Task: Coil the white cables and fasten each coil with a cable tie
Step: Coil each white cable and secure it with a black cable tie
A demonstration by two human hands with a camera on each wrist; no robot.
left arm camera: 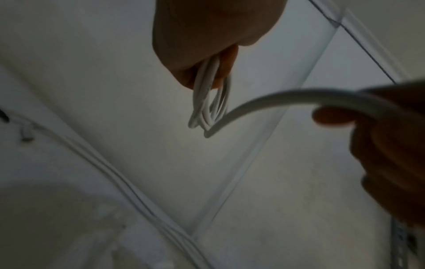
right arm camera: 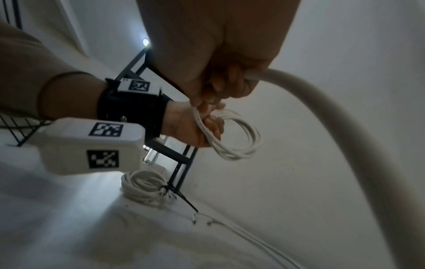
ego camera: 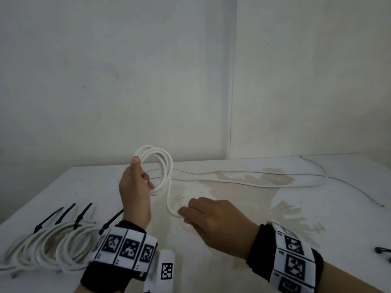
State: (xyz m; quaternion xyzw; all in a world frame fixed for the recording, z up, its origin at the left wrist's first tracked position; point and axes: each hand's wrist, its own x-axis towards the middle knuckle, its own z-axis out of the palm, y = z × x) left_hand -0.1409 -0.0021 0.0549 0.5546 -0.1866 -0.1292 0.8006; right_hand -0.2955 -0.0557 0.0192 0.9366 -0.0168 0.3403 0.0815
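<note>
Left hand [ego camera: 135,187] grips the raised coil [ego camera: 157,166] above the table [ego camera: 84,187]; right hand [ego camera: 213,218], at its four o'clock, pinches the trailing cable [ego camera: 169,199]; light, springy, likely to unwind, so hold the bundled turns

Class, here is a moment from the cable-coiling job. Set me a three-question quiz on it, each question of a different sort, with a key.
1. True or false: the left hand holds the coil up off the table.
2. Multiple choice: what does the right hand grip? A) a black cable tie B) the loose run of white cable C) nothing
3. Fill in: the finished coils at the table's near left are fastened with black ____.

Key: 1 true; 2 B; 3 cable ties.
</note>
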